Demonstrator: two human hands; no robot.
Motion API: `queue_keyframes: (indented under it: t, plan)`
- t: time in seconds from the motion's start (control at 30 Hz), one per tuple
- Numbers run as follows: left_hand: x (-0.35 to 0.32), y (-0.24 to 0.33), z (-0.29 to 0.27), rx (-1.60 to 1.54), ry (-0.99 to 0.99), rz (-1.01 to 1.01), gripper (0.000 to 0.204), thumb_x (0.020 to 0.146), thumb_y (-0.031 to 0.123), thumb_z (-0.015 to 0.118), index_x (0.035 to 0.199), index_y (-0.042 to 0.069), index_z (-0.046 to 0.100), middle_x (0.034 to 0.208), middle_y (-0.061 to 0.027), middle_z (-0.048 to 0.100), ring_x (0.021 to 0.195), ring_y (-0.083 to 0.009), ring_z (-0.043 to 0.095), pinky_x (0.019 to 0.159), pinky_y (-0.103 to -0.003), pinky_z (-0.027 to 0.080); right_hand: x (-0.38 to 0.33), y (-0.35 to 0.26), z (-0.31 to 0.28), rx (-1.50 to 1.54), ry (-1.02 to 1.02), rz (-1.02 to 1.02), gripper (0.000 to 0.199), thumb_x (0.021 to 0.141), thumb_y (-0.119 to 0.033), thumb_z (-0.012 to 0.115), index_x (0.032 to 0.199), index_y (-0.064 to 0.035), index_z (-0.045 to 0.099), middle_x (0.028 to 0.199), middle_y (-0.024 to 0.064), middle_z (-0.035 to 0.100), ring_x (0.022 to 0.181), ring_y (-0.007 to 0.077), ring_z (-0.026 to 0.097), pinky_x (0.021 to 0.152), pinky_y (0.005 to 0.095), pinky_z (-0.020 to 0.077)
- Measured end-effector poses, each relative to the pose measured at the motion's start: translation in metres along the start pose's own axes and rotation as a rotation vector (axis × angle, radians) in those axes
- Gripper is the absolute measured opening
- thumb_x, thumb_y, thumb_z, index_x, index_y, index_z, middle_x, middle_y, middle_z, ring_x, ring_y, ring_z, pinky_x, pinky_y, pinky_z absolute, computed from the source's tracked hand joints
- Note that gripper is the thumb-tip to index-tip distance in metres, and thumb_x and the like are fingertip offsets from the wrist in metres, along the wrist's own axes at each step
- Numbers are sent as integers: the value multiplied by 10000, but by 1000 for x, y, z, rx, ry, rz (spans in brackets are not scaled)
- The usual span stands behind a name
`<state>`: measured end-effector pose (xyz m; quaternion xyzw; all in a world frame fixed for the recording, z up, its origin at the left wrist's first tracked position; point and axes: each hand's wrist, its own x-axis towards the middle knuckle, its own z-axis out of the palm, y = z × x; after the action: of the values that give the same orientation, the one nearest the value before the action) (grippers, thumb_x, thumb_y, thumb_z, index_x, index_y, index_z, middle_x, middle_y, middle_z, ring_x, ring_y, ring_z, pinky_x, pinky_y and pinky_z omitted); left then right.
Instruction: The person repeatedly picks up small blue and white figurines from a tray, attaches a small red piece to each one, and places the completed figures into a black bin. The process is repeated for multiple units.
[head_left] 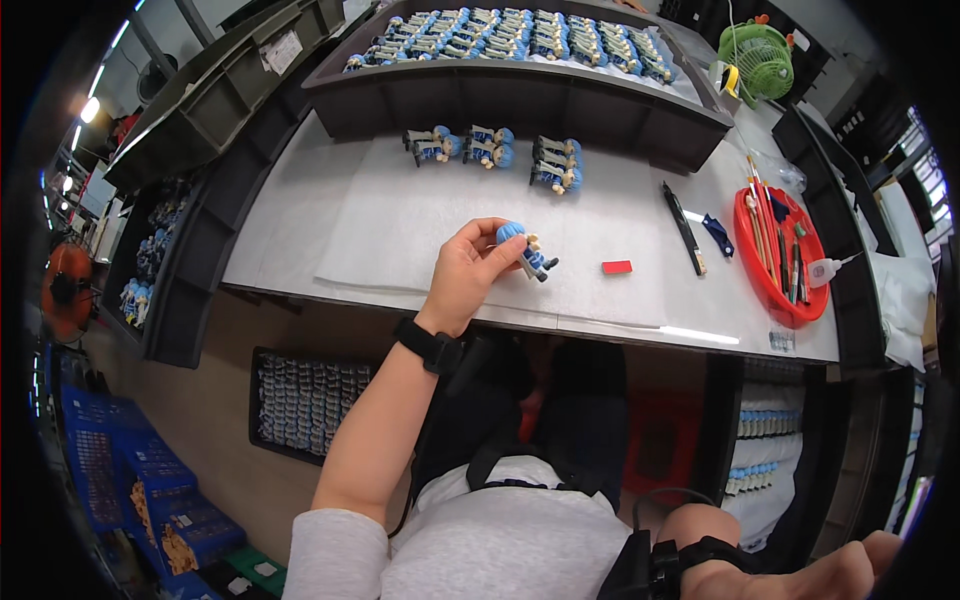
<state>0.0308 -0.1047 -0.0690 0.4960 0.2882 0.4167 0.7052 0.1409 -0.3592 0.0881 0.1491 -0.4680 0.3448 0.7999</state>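
My left hand [477, 265] pinches a small blue-haired figurine [527, 248] by its head, above the front part of the white sheet [400, 240] on the table. The figurine's blue-and-white body and dark shoes point right and toward me. Beyond it lie three small groups of matching figurines [490, 147]. A small red block [617, 267] rests to the right of the held one. At the lower right corner, away from the table, is my right hand [825, 580]; its fingers are largely cut off by the picture's rim, so its grip does not show.
A dark crate [520, 95] of figurines stands along the table's back. On the right are a black pen [684, 228], a folded blue piece [717, 235] and a red tray [750, 262] of brushes. More crates flank the table; a green fan [757, 58] sits at the back right.
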Motion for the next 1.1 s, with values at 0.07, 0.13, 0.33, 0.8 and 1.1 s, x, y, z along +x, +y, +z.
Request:
queue_keyframes:
  t: [0.07, 0.13, 0.33, 0.8, 1.1]
  plan:
    - [-1, 0, 0, -71, 25, -26, 242, 840, 102, 604, 1035, -16, 522, 919, -76, 604, 849, -122, 594, 763, -250, 497, -4, -3, 3, -2, -7, -38, 638, 705, 26, 605, 1274, -69, 333, 1251, 58, 306, 1056, 182, 384, 544, 335, 581]
    - [-1, 3, 2, -102, 34, -43, 233, 844, 94, 596, 1037, -14, 526, 911, -78, 607, 843, -124, 596, 750, -251, 501, -5, -4, 5, -5, -15, -66, 644, 708, 28, 606, 1283, -73, 335, 1250, 55, 310, 1054, 183, 387, 546, 337, 578]
    - [-2, 5, -3, -71, -62, -74, 288, 873, 85, 551, 1147, 8, 505, 964, -70, 596, 871, -128, 577, 792, -266, 484, 2, 2, -10, -130, -68, 92, 690, 747, -73, 628, 1344, -123, 286, 1274, 56, 316, 1060, 183, 388, 512, 342, 547]
    - [-2, -2, -16, -191, -187, -73, 355, 866, 94, 562, 1204, 9, 495, 1054, -102, 598, 957, -156, 569, 832, -291, 475, -32, 114, -174, -992, 195, 996, 477, 771, -68, 671, 1186, 1, 446, 1018, 164, 590, 898, 185, 598, 747, 286, 513]
    - [0, -2, -13, -174, -151, -97, 317, 900, 45, 479, 1211, -20, 475, 1078, -76, 571, 957, -144, 554, 849, -296, 460, -58, 125, -192, -1143, 229, 880, 451, 727, -30, 702, 1130, 13, 502, 912, 109, 606, 810, 143, 616, 703, 244, 517]
